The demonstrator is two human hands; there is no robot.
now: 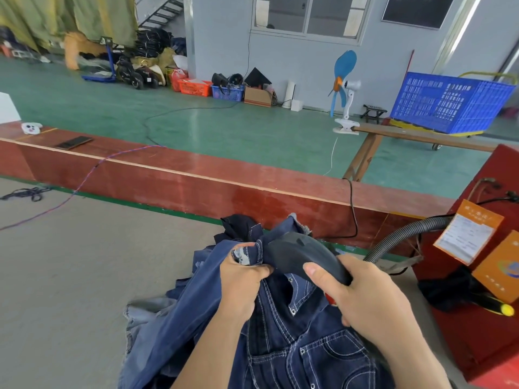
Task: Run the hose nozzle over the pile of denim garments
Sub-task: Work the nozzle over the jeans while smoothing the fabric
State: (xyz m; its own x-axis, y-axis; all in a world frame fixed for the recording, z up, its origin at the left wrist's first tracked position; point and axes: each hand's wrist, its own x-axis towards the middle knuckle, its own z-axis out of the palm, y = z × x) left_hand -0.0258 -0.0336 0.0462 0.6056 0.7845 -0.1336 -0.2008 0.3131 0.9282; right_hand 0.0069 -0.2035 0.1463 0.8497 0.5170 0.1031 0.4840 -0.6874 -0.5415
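A: Item: pile of dark blue denim garments (280,332), on grey worktop (70,276). Hands?

B: Your left hand (241,279) pinches a hem taut; your right hand (362,299) grips the black moulded hose nozzle (303,254), tip against that hem.

floor (224,122): green, glossy | wall (309,57): grey, with window (306,15) and dark board (418,9) | red ledge (196,172) across the middle, phone (73,142) lying on it | grey worktop (84,276) below | blue crate (452,102) on a cart, right | clip fan (344,88) on a wooden bench (421,137) | stairs (160,11) and green curtain (70,18) far left
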